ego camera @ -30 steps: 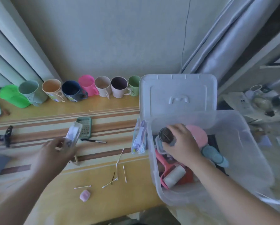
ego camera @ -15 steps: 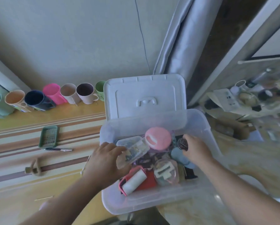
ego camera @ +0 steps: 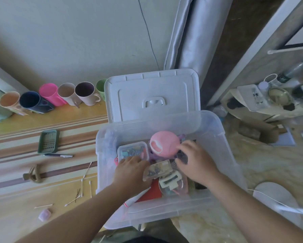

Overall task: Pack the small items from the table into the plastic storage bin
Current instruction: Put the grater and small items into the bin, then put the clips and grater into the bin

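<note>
The clear plastic storage bin (ego camera: 164, 213) stands at the table's right end, its white lid (ego camera: 152, 95) propped upright behind it. Both my hands are inside it. My left hand (ego camera: 131, 171) lies palm down, fingers closed on the left end of a tilted small clear case (ego camera: 158, 170) of dark bits. My right hand (ego camera: 195, 163) curls over a dark round item (ego camera: 182, 156) beside a pink round pouch (ego camera: 164, 143). Another clear case (ego camera: 133, 152) of coloured clips, a red item (ego camera: 151, 192) and a clear round case (ego camera: 171, 184) also lie in the bin.
On the table left of the bin are a green slotted tray (ego camera: 48, 142), a pen (ego camera: 58, 155), a tan hair clip (ego camera: 34, 173), several cotton swabs (ego camera: 85, 176), hairpins (ego camera: 78, 192) and a small pink piece (ego camera: 45, 214). Several mugs (ego camera: 48, 94) line the wall. A cluttered stand (ego camera: 252, 100) sits far right.
My view swung right over the bin. My left hand carried the clear case from the table into the bin and lowered it; my right hand shifted toward the pink pouch.
</note>
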